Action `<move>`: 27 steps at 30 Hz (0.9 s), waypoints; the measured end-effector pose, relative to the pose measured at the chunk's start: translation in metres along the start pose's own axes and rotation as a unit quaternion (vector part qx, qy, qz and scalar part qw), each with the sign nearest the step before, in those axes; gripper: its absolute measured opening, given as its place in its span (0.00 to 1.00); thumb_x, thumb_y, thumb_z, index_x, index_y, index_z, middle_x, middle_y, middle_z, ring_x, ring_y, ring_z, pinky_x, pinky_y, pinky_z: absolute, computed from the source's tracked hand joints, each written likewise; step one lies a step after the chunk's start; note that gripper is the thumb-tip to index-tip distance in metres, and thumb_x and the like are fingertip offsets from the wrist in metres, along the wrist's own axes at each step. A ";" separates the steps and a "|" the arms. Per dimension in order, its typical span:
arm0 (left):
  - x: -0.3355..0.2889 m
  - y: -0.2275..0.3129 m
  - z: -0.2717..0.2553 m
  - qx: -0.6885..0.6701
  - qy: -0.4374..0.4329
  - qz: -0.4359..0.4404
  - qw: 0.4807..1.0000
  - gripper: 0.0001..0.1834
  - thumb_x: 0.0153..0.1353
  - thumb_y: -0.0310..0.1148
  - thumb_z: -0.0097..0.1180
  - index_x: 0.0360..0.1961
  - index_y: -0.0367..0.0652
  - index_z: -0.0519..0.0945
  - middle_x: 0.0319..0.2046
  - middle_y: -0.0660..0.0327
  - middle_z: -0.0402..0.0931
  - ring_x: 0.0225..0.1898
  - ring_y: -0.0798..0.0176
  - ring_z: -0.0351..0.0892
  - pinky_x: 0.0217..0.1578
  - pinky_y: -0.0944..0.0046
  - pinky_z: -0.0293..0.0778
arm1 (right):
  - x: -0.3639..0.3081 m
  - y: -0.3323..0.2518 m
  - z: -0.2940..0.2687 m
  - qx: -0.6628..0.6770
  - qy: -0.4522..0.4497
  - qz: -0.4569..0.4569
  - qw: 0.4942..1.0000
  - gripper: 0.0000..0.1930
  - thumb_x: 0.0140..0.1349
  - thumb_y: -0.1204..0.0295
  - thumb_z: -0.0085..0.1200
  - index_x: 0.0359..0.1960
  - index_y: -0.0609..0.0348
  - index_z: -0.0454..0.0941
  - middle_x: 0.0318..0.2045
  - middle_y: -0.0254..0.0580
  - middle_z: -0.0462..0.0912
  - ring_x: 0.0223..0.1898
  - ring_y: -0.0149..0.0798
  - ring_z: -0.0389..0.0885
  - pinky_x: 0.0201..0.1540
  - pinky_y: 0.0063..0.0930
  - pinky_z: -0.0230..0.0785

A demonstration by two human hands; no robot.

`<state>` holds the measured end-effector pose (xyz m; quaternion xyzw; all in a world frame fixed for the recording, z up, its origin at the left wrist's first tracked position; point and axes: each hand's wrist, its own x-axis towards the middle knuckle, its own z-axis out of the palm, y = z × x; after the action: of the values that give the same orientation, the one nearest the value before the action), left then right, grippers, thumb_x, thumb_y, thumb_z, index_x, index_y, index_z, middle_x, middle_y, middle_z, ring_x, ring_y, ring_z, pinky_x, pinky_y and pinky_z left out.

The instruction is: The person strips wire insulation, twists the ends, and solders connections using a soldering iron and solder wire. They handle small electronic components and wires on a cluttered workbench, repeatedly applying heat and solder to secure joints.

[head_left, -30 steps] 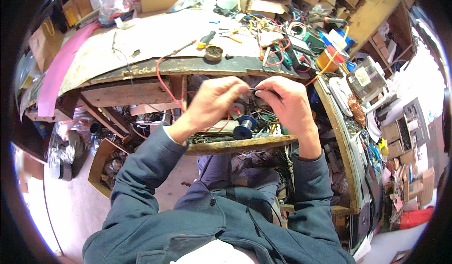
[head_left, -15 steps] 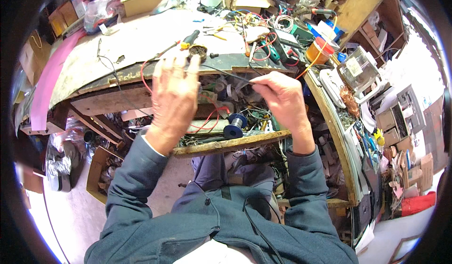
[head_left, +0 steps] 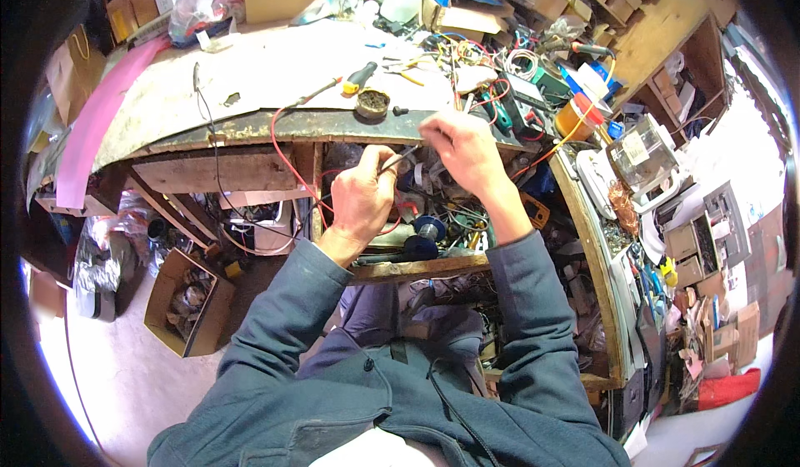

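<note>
Above the open drawer [head_left: 454, 264], my two hands come close together on a thin black cable [head_left: 402, 158]. My left hand [head_left: 360, 200] is closed round it, and the cable shows between its thumb and fingers. Just up and to the right, my right hand [head_left: 463, 152] has its fingertips pinched near the cable's end, which they partly cover. On the bench edge beyond stand a small round tin [head_left: 372, 104] with dark contents and a small black piece [head_left: 401, 111]. A screwdriver [head_left: 360, 79] with a black and yellow handle lies behind the tin.
In the drawer sit a blue spool [head_left: 428, 229] and tangled wires. A red lead [head_left: 278, 146] hangs over the bench edge at left. Meter leads, pliers and an orange-lidded jar [head_left: 577, 117] crowd the right. An open cardboard box [head_left: 188, 302] stands on the floor.
My left hand has come down from beside the tin and closed on the cable. My right hand has moved left and slightly up. The whole view has shifted a little.
</note>
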<state>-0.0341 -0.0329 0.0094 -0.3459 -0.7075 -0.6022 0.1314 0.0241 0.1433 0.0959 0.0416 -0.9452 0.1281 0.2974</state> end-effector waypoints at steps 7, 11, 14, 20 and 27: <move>0.000 -0.006 -0.010 0.070 0.005 0.100 0.992 0.05 0.70 0.32 0.61 0.40 0.42 0.81 0.23 0.49 0.81 0.24 0.46 0.84 0.24 0.54 0.75 | 0.045 0.028 0.041 -0.072 -0.014 0.012 0.997 0.13 0.60 0.68 0.67 0.46 0.55 0.86 0.40 0.53 0.83 0.50 0.54 0.81 0.54 0.45 0.72; -0.001 -0.001 -0.012 0.064 0.009 0.116 0.991 0.06 0.70 0.31 0.60 0.42 0.40 0.82 0.26 0.48 0.82 0.27 0.46 0.85 0.26 0.55 0.76 | 0.043 0.044 0.042 -0.004 -0.041 0.066 0.997 0.13 0.57 0.70 0.70 0.43 0.57 0.85 0.37 0.48 0.84 0.42 0.49 0.82 0.48 0.40 0.75; -0.001 0.000 -0.014 0.026 0.031 0.104 0.994 0.07 0.71 0.30 0.60 0.44 0.38 0.83 0.29 0.46 0.83 0.29 0.47 0.87 0.29 0.57 0.78 | 0.033 0.021 0.020 0.116 -0.023 0.105 0.987 0.12 0.57 0.77 0.69 0.42 0.61 0.83 0.34 0.40 0.84 0.36 0.35 0.84 0.40 0.30 0.77; -0.010 0.008 -0.014 -0.157 0.001 0.030 0.987 0.18 0.73 0.29 0.60 0.60 0.32 0.79 0.38 0.59 0.85 0.40 0.70 0.82 0.44 0.67 0.79 | -0.021 -0.029 0.002 0.419 0.004 0.220 0.881 0.10 0.57 0.85 0.67 0.39 0.63 0.84 0.32 0.32 0.86 0.33 0.22 0.82 0.39 0.18 0.77; -0.015 0.019 -0.017 -0.296 -0.094 -0.038 0.950 0.13 0.69 0.26 0.63 0.52 0.34 0.83 0.43 0.60 0.85 0.44 0.71 0.82 0.46 0.69 0.78 | -0.053 -0.054 -0.002 0.468 0.012 0.250 0.847 0.08 0.60 0.84 0.65 0.39 0.64 0.81 0.32 0.34 0.86 0.33 0.24 0.84 0.37 0.20 0.79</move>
<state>-0.0147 -0.0538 0.0189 -0.3975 -0.5192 -0.7536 -0.0671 0.0767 0.0922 0.0786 -0.0634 -0.7478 0.6262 0.2113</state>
